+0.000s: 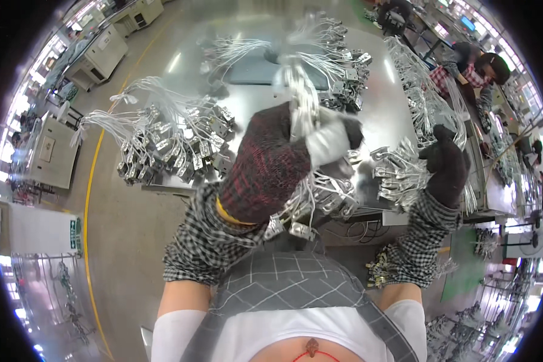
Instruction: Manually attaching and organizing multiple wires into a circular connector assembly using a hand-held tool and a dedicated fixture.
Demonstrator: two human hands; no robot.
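Note:
My left hand (pixel 271 160), in a dark red-black knitted glove, is closed around a bundle of white wires (pixel 304 99) above the near table edge. The bundle is smeared by motion, and a pale blurred patch beside the hand cannot be made out. White wires with metal connectors (pixel 301 229) hang below this hand. My right hand (pixel 446 166), in a dark glove, is at the table's right side with fingers apart. It is beside another cluster of wired metal connectors (pixel 400 175); whether it touches them is unclear.
A large heap of wired connectors (pixel 175 142) covers the metal table's left side. More bundles (pixel 347 75) lie near a dark blue-grey board (pixel 253 71) at the back. On the right, long white wires (pixel 419 90) lie along an adjoining surface, where another person (pixel 470 75) leans in.

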